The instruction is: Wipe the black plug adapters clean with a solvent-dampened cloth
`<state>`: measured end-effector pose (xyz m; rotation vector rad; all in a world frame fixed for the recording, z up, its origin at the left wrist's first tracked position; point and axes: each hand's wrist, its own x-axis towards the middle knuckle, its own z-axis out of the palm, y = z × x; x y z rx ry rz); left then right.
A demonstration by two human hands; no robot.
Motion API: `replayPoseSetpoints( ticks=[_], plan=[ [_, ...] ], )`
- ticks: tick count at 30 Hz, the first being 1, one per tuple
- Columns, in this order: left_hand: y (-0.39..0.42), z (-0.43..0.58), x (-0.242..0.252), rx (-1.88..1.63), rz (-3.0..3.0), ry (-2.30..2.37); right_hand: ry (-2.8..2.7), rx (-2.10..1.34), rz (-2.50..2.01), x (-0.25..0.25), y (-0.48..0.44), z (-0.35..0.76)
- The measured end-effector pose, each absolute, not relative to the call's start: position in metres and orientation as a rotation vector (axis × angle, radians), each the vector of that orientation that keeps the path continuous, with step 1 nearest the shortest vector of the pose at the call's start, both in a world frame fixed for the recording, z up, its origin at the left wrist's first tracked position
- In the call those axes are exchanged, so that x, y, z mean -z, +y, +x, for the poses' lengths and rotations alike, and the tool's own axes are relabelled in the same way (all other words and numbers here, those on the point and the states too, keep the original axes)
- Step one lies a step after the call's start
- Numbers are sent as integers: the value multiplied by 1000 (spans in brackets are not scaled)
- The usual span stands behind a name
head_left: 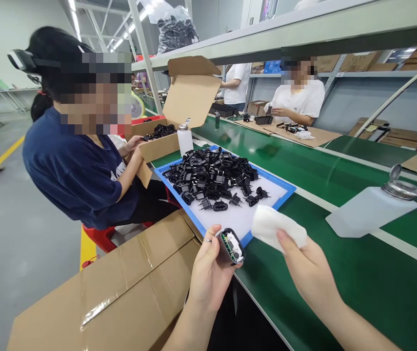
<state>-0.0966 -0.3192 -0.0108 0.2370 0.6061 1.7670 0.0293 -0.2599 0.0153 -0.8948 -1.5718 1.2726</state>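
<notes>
My left hand (211,273) is closed round a black plastic housing (230,247). Its open end faces up and shows a green circuit board and white parts inside. In my right hand (308,265) a folded white cloth (277,227) is pinched between thumb and fingers, a short way to the right of the housing, not touching it. Just beyond both hands lies a blue-rimmed tray (285,191) with a heap of black plug pieces (211,175), some with metal pins showing. To the right stands a translucent bottle with a metal pump top (374,209).
A taped cardboard box (120,278) stands at the left of the green bench (325,287). Behind the tray are another pump bottle (185,140) and an open carton (160,151) of black parts. A co-worker (80,161) sits at left; a shelf (285,31) runs overhead.
</notes>
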Motion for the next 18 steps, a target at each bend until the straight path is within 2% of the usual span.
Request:
replayPoseSetpoints(
  ticks=[6, 10, 18],
  plan=[
    [-319, -98, 11, -1712, 233, 564, -2049, -1125, -510, -15, -261, -2],
    [-320, -99, 10, -1685, 156, 546, -2233, -905, -198, -3, -262, 5],
    [-312, -104, 19, -1669, -1, 582, -2439, -549, -28, 9, -256, 23]
  ],
)
